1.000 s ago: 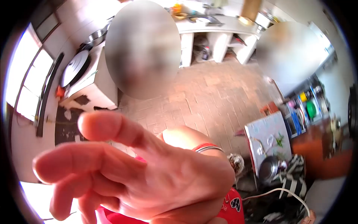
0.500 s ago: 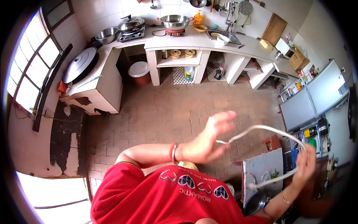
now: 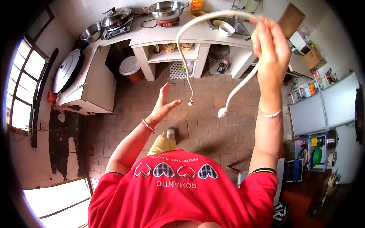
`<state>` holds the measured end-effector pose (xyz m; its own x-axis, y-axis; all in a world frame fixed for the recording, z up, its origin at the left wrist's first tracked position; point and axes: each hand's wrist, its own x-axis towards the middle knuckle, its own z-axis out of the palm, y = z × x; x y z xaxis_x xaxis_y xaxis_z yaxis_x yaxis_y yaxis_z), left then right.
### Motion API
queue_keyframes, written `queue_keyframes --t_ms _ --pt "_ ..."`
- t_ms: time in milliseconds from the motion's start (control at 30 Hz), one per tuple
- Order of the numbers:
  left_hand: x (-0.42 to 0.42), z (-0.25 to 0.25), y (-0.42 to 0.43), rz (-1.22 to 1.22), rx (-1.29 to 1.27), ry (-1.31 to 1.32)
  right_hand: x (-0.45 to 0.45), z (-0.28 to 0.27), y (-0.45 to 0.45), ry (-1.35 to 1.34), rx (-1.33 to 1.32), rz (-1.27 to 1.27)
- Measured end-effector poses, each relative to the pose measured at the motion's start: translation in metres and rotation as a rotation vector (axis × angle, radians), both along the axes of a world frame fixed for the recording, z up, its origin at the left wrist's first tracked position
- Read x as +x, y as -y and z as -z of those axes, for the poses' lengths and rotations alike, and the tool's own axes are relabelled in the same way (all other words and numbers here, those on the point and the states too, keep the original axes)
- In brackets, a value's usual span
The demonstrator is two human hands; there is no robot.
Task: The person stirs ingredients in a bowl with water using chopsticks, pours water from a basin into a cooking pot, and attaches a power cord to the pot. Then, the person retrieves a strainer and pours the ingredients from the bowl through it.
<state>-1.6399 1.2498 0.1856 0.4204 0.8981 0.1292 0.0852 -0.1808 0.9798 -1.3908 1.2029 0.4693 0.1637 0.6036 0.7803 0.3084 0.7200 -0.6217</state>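
Cord Held Aloft Over a Brick Kitchen Floor

A person in a red shirt [image 3: 182,193] lifts a white cord [image 3: 220,13] in the right hand [image 3: 270,49], the grip closed around it at head-camera height, well above the brick floor [image 3: 213,133]. One length arches from the fingers across to the left and drops to a plug [image 3: 191,103], its pins pointing down; the other hangs from below the palm and ends in a pale connector [image 3: 222,113]. Both ends dangle in the air, near each other.

The left hand [image 3: 162,106], wearing a red and white bracelet [image 3: 148,126] at the wrist, reaches forward just beside the plug. Its grip is wide, thumb and fingers spread, with a gap between it and the cord; it has hold of nothing.

Beyond, a long white-topped table [image 3: 152,40] carries a lidded pan [image 3: 117,17], a wide two-handled steel pot [image 3: 168,11] on a red base, and a white bowl [image 3: 226,30] beside the sink. Beneath it stands a reddish bucket with a white lid [image 3: 129,66]. To the left, a large round lid [image 3: 67,70] rests near a barred window [image 3: 28,74]; at right stands a pale refrigerator [image 3: 336,102].
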Motion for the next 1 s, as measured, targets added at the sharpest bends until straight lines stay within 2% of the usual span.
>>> queue_keyframes --t_ms 67,267,333,400,433,467,567,667,733,767,800,867,900,933,1000 --pt "-0.005 0.004 -0.033 0.048 -0.148 0.014 -0.004 0.003 -0.065 -0.117 0.009 -0.010" --pt "-0.009 0.033 -0.152 0.189 -0.319 0.091 -0.035 -0.012 -0.212 -0.242 -0.029 -0.226" --pt "-0.019 0.018 -0.196 0.302 -0.386 -0.101 -0.043 -0.017 -0.265 -0.289 -0.072 -0.262" --pt "-0.023 0.008 -0.229 0.372 -0.341 0.009 -0.048 -0.011 -0.318 -0.361 -0.124 -0.273" --pt "-0.018 -0.007 -0.240 0.300 -0.377 0.072 -0.048 -0.005 -0.344 -0.427 -0.173 -0.258" --pt "-0.016 0.005 -0.258 0.307 -0.498 0.189 -0.045 0.006 -0.369 -0.450 -0.197 -0.256" --pt "-0.003 -0.054 -0.292 0.274 -0.448 0.309 -0.037 0.049 -0.432 -0.549 -0.274 -0.185" --pt "0.008 -0.056 -0.336 0.357 -0.686 0.570 -0.021 0.097 -0.482 -0.602 -0.266 -0.037" --pt "0.007 -0.035 -0.364 0.288 -0.786 0.595 0.000 0.132 -0.509 -0.669 -0.266 -0.005" --pt "0.007 -0.025 -0.378 0.246 -0.837 0.606 0.014 0.151 -0.520 -0.625 -0.322 0.013" --pt "0.011 -0.036 -0.391 0.162 -0.815 0.591 0.030 0.170 -0.529 -0.581 -0.375 0.028" --pt "0.014 -0.025 -0.427 0.102 -0.781 0.494 0.058 0.207 -0.548 -0.089 -0.365 0.337" --pt "0.018 -0.027 -0.447 0.076 -0.731 0.366 0.071 0.225 -0.552 0.177 -0.345 0.525" --pt "0.024 -0.033 -0.463 0.050 -0.682 0.237 0.067 0.214 -0.546 0.393 -0.256 0.701" --pt "0.044 -0.043 -0.505 0.037 -0.552 0.112 0.059 0.194 -0.544 0.557 -0.202 0.793"
